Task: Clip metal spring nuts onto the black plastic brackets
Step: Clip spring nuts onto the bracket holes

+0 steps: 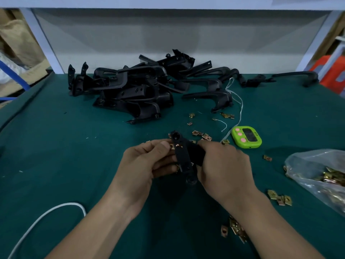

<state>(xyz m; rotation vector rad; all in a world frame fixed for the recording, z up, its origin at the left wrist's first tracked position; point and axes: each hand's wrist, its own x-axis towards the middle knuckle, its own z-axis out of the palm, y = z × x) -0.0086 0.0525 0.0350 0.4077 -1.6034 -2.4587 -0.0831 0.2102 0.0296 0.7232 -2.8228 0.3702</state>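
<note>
A white cable (46,215) curled across the green cloth (74,156) at the near left. Farther back lay a pile (130,90) of black brackets. Near the middle, above the cloth, the left hand (143,165) pinched 1 brass nut (171,146) under its thumb against the left edge of the bracket (183,157), fingers curled beneath. The bracket stood tilted between both hands. The right hand (222,167) gripped its lower right side, fingers wrapped round it. Loose nuts (202,135) lay scattered just behind the hands, a green timer (246,136) to their right. At the far right, a clear bag (317,171) held more nuts.
</note>
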